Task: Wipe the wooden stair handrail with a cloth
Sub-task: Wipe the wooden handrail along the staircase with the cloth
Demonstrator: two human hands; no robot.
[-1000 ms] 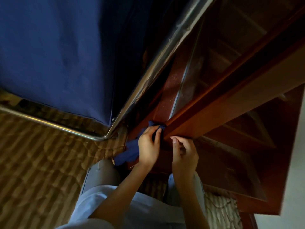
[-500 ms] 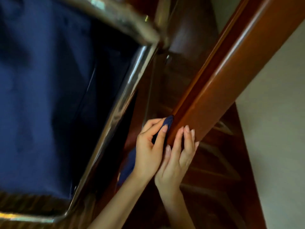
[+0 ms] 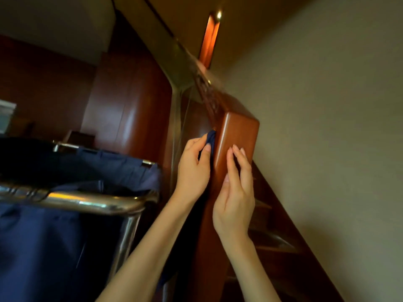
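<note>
Reddish-brown glossy wooden stair handrail [image 3: 237,136] runs up centre frame, squared end at top. Left hand [image 3: 192,168]: fingers curled, pinching dark blue cloth [image 3: 211,138] against the rail's left edge, just below the end. Most of the cloth is hidden behind the hand. Right hand [image 3: 234,192]: fingers straight, together, flat on the rail's front face, gripping nothing. Navy fabric bag [image 3: 43,247] on chrome tube frame [image 3: 87,201] sits left. Beige wall [image 3: 327,149] is on the right.
</note>
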